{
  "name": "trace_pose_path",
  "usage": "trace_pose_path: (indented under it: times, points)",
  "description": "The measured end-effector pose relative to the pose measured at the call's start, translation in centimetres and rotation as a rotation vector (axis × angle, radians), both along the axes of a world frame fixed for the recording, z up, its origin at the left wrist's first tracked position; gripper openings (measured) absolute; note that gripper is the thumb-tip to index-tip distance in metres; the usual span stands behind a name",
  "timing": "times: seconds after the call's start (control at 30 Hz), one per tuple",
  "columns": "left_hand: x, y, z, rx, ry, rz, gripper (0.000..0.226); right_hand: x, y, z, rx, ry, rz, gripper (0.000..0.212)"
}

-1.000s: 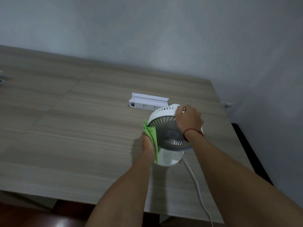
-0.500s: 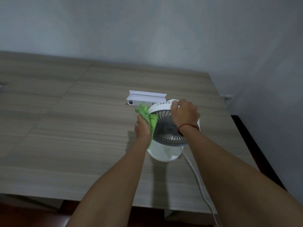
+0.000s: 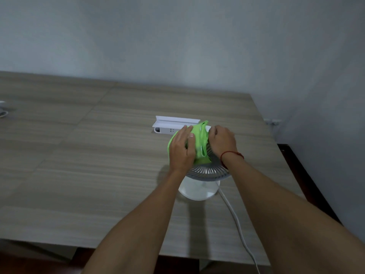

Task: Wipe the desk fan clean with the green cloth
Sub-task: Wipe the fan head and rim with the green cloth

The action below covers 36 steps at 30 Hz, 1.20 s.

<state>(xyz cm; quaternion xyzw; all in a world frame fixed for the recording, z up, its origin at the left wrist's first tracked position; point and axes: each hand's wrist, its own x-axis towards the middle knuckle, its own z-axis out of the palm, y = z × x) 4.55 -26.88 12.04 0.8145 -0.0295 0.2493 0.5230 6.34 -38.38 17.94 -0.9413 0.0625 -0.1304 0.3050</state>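
A wide table [image 3: 83,155] with a pale grey-brown wood-grain top fills most of the view, its far edge set against a plain grey wall [image 3: 177,40]. A second wall [image 3: 331,115] closes the right side, forming a corner. Dark floor [image 3: 308,175] shows beside the table's right edge. The light is dim and even.

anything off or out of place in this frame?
Nothing stands out. The desk fan stands upright on the table, the left hand presses the green cloth on it, the right hand steadies it. No spill or visible damage.
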Motion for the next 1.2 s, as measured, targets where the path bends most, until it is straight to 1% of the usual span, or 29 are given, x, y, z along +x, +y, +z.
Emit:
trace_pose_path:
  times: [0.1,0.2,0.3,0.33,0.5,0.63,0.7,0.77,0.9,1.0,1.03,1.13,1.2]
  points:
    - [0.1,0.3,-0.4,-0.066,0.064,0.023,0.051,-0.1,-0.6,-0.2,0.019,-0.027,0.044,0.029]
    - [-0.2,0.4,-1.3,-0.178,0.122,0.054,0.05,-0.4,-1.2,-0.6,0.035,-0.048,0.04,0.028]
    - [-0.4,0.8,-2.2,-0.322,0.239,0.11,0.046,-0.9,-1.0,-0.9,0.041,-0.063,0.037,0.025]
    - [-0.4,1.0,-2.3,-0.338,0.27,0.119,0.044,-0.9,-0.9,-0.9,0.046,-0.064,0.032,0.025]
    - [-0.7,1.6,-1.4,-0.295,0.266,0.062,0.04,-1.0,-0.9,-0.2,0.018,-0.067,0.006,0.031]
    - [-0.4,1.6,-1.1,-0.261,0.261,0.042,0.044,-1.5,0.1,0.8,0.012,-0.137,0.092,0.042]
    - [-0.4,1.6,-1.2,-0.23,0.257,0.042,0.044,-1.6,0.9,1.4,-0.006,-0.129,0.136,0.039]
    - [-0.4,1.5,-1.2,-0.206,0.264,0.036,0.04,-1.6,1.4,2.0,-0.04,-0.094,0.179,0.038]
    - [-0.3,1.8,-1.4,-0.178,0.258,-0.008,0.044,-1.3,1.7,2.7,-0.14,0.006,0.267,0.051]
    - [-0.6,2.1,-0.9,-0.173,0.26,-0.049,0.04,-1.4,1.8,2.9,-0.228,0.067,0.348,0.057]
    - [-0.6,2.1,-0.8,-0.164,0.259,-0.068,0.04,-1.6,1.9,2.9,-0.278,0.083,0.367,0.056]
    - [-0.6,2.2,-0.7,-0.19,0.252,-0.1,0.041,-2.3,2.2,2.9,-0.404,0.149,0.409,0.042]
    - [-0.7,2.2,-0.9,-0.263,0.283,-0.099,0.039,-2.4,2.2,2.9,-0.412,0.158,0.422,0.045]
